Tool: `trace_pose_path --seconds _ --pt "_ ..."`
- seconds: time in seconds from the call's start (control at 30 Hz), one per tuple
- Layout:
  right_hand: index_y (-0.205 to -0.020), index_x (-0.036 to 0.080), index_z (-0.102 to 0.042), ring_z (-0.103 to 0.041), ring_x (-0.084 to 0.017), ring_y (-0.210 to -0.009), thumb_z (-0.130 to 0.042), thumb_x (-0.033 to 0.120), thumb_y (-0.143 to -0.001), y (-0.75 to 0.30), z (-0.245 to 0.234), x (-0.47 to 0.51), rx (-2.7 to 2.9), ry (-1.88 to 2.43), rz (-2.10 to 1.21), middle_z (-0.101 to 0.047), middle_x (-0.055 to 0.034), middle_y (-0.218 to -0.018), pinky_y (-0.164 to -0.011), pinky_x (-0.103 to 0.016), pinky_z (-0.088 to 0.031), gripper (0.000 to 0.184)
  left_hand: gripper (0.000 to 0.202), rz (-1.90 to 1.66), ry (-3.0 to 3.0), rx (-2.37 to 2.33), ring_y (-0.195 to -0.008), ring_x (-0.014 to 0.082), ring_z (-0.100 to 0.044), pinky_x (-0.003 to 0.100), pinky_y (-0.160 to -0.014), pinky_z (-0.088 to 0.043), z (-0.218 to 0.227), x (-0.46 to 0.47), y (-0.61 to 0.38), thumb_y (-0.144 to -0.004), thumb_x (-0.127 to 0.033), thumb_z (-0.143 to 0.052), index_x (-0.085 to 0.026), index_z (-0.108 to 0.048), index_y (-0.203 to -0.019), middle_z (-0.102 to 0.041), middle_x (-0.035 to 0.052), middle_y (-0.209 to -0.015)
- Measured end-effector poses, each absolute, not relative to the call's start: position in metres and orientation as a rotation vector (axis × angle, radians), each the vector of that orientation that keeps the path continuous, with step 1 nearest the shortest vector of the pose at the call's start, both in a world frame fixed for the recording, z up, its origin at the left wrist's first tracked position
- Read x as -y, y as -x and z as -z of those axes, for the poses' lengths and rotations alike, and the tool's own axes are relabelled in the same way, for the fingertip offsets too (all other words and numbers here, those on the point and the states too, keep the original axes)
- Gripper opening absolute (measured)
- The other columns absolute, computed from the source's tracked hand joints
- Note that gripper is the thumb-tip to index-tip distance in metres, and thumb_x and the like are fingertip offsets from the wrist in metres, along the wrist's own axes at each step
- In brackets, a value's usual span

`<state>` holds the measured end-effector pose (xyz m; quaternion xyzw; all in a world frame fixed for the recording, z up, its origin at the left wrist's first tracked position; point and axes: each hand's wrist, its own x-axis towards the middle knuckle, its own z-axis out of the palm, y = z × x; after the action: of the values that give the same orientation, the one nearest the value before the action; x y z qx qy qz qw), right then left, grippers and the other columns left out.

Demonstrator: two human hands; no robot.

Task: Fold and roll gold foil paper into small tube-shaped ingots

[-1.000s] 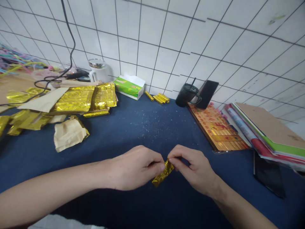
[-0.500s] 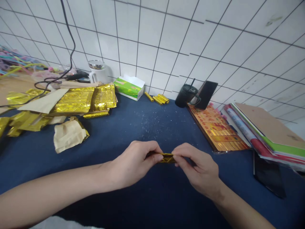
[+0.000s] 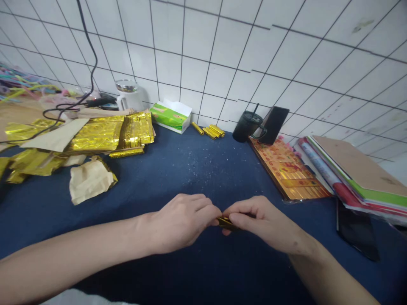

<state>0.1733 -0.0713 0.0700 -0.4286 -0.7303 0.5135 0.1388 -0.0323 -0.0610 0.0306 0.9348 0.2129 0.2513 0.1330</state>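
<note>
Blue tabletop [image 3: 165, 173]: left hand [image 3: 182, 222], right hand [image 3: 263, 218] pinch foil [image 3: 225, 223].

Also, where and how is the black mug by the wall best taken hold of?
I'd grip the black mug around its rounded body, probably from the front left, over the blue desk. Its handle points right and overlaps the propped dark slab in this view, so reaching there might knock that; the straw sticking up makes a grip from above awkward.

Two hands [image 3: 184, 221], one held foil piece [image 3: 225, 223]
There are two mugs [image 3: 244, 130], one white and one black, plus one tissue pack [image 3: 170, 117].
</note>
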Motion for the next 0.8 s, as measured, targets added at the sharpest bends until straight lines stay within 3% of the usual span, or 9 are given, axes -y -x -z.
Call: trace_pose_path --seconds 0.23,0.5,0.8 --pt "-0.079 0.017 -0.063 -0.055 -0.009 -0.061 -0.043 0.023 -0.083 -0.17 -0.069 0.074 2.266 1.325 -1.293 -0.063 0.0017 -0.069 -0.059 -0.02 -0.041 0.021 0.016 -0.588 -2.709 -0.622 -0.064 0.0111 -0.053 0.022 -0.058 -0.042 -0.031 0.059 0.031 -0.086 -0.017 -0.038 -0.014 -0.054 -0.088 -0.056 0.0013 -0.072" --pt "-0.075 0.018 -0.056 -0.049 -0.008 -0.054 -0.038 0.023 -0.086 -0.168 -0.06 0.077 2.442 1.316 -0.829 -0.055 0.0029 -0.062 -0.055 -0.021 -0.037 0.021 0.015 -0.608 -2.573 -0.698 -0.063 0.0098 -0.054 0.02 -0.058 -0.043 -0.027 0.058 0.029 -0.086 -0.019 -0.037 -0.014 -0.052 -0.086 -0.056 0.0009 -0.073" --pt "-0.071 0.018 -0.053 -0.05 -0.007 -0.054 -0.043 0.021 -0.083 -0.165 -0.058 0.08 2.355 1.278 -0.838 -0.055 0.004 -0.061 -0.054 -0.019 -0.038 0.016 0.014 -0.559 -2.209 -0.803 -0.065 0.0082 -0.054 0.018 -0.059 -0.041 -0.039 0.063 0.027 -0.084 -0.019 -0.04 -0.016 -0.054 -0.085 -0.058 -0.0005 -0.075"
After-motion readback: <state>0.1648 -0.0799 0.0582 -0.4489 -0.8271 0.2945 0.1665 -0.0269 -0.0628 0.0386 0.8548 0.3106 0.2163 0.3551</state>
